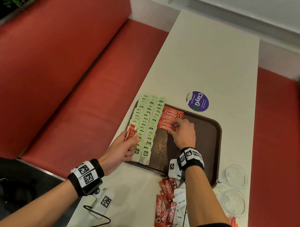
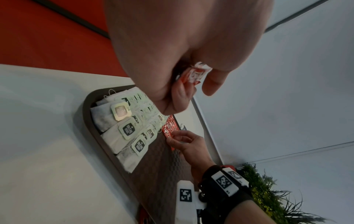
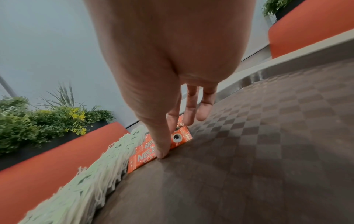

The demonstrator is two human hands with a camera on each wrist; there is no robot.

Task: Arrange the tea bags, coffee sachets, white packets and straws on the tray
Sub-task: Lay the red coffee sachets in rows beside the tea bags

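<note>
Sachets (image 1: 131, 132) gripped in left fingers (image 1: 134, 141), right fingers (image 1: 174, 129) pressing tray (image 1: 211, 140) sachet (image 1: 166, 128)

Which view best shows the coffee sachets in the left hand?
Head view: the left hand grips the red coffee sachets in plain sight. Left wrist shows only their crumpled ends; right wrist shows none of them.

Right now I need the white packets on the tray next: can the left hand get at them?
Probably not yet: the left hand grips coffee sachets, and the right forearm lies over the white packets.
</note>
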